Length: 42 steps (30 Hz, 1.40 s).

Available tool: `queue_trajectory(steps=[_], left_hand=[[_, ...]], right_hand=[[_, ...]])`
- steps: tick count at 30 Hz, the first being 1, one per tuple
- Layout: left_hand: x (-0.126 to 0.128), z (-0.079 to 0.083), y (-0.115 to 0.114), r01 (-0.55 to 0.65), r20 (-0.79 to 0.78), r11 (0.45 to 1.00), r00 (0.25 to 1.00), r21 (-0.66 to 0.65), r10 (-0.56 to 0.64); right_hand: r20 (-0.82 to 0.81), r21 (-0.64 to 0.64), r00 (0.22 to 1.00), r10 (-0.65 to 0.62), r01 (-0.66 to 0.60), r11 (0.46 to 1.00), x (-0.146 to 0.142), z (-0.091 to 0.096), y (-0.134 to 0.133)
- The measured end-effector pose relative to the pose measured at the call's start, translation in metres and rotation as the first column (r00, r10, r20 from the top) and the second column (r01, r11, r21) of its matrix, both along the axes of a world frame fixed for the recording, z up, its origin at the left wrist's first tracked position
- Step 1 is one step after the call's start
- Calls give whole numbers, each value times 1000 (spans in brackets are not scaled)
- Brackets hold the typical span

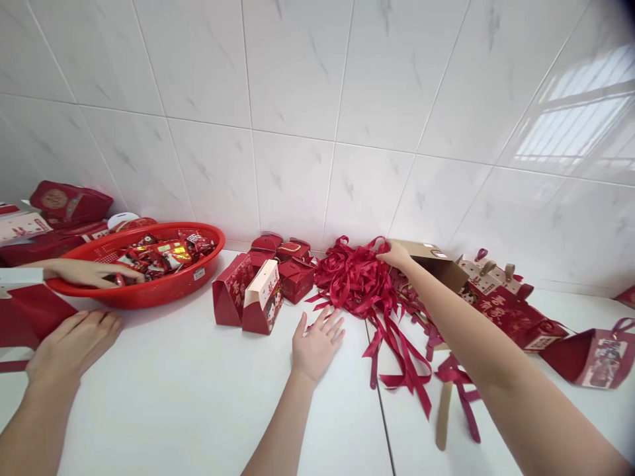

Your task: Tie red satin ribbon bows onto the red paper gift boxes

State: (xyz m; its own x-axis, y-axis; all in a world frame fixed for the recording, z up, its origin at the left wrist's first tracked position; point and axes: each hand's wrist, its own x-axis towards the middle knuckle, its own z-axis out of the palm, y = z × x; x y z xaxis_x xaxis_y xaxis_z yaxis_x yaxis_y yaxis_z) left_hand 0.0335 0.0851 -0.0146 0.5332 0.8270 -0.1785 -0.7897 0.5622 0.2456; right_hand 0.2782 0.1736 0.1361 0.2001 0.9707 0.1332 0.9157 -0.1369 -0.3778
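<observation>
My right hand [397,254] reaches to the far side of a tangled heap of dark red satin ribbons [354,277]. Its fingers pinch a ribbon at the upper right of the heap, though the fingertips are partly hidden. In front of the heap, my left hand [317,344] is stretched out over the white table with its fingers spread and nothing in it. Two red and cream gift boxes [262,297] stand upright to the left of it. Behind them sit several small dark red boxes [296,277].
Another person's hands are at the left, one in a red plastic basket [173,289] of wrapped sweets [173,254], the other beside a red box [20,314]. An open brown carton [426,254], more gift boxes [510,311] and strap handles [444,416] lie at the right.
</observation>
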Motion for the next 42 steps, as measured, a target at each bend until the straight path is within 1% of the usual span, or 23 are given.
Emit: queue_trajectory(steps=[2, 3, 6, 8, 10, 12, 14, 17, 20, 23, 25, 28, 29, 31, 32, 33, 34, 35, 37, 38, 40, 42], left_hand=[[1, -3, 2, -41, -11, 998, 999, -37, 41], [1, -5, 3, -65, -16, 996, 998, -56, 64], [2, -7, 5, -120, -33, 987, 993, -104, 117], [3, -7, 6, -136, -40, 983, 990, -121, 132], [4, -6, 5, -144, -42, 982, 989, -124, 140], [5, -4, 5, -154, -41, 981, 988, -122, 150], [5, -3, 5, -162, -39, 979, 987, -121, 158], [5, -2, 5, -168, -38, 978, 986, -120, 165], [5, -2, 6, -173, -42, 978, 985, -120, 169], [5, -3, 6, -173, -42, 978, 985, -118, 169], [5, -3, 5, -170, -40, 978, 985, -117, 166], [4, -2, 6, -170, -40, 978, 985, -119, 166], [3, -2, 6, -173, -41, 978, 985, -120, 169], [2, -2, 7, -183, -42, 976, 983, -121, 179], [1, -2, 7, -187, -41, 975, 982, -122, 183], [1, -2, 7, -190, -41, 974, 982, -123, 187], [1, -2, 7, -191, -39, 974, 981, -124, 188], [1, -2, 7, -190, -38, 974, 982, -126, 186], [2, -3, 7, -181, -36, 975, 983, -130, 178], [3, -3, 7, -177, -35, 975, 984, -131, 174], [3, -4, 7, -174, -36, 976, 985, -134, 170], [4, -4, 7, -174, -40, 975, 985, -137, 170]], right_hand=[[48, -134, 999, 9, -3, 991, 9, -6, -8], [71, -220, 997, 32, -16, 975, 12, -12, -15], [116, -427, 989, 87, -30, 904, 15, -41, -45], [137, -521, 984, 112, -25, 853, 13, -63, -68], [150, -575, 981, 125, -17, 818, 11, -82, -87], [139, -602, 980, 142, -30, 798, 11, -95, -99], [105, -614, 982, 159, -62, 787, 13, -101, -104], [55, -600, 987, 151, -88, 795, 19, -99, -108], [8, -556, 995, 97, -76, 828, 26, -90, -112], [-61, -479, 998, 28, -54, 876, 33, -69, -107], [-114, -395, 993, -10, -36, 918, 37, -46, -92], [-179, -207, 983, -38, 0, 978, 37, 0, -58], [-195, -126, 980, -41, 16, 992, 35, 16, -46], [-226, 19, 973, -36, 41, 999, 31, 42, -28], [-236, 64, 971, -33, 49, 997, 29, 50, -22], [-240, 82, 970, -32, 53, 995, 27, 54, -20], [-237, 72, 971, -32, 50, 996, 25, 54, -20], [-228, 33, 973, -34, 43, 999, 23, 49, -22], [-201, -109, 979, -44, 23, 994, 19, 29, -33], [-186, -194, 981, -52, 15, 981, 17, 15, -41], [-166, -346, 983, -72, 10, 938, 12, -16, -55], [-160, -439, 983, -90, 11, 898, 6, -45, -68]])
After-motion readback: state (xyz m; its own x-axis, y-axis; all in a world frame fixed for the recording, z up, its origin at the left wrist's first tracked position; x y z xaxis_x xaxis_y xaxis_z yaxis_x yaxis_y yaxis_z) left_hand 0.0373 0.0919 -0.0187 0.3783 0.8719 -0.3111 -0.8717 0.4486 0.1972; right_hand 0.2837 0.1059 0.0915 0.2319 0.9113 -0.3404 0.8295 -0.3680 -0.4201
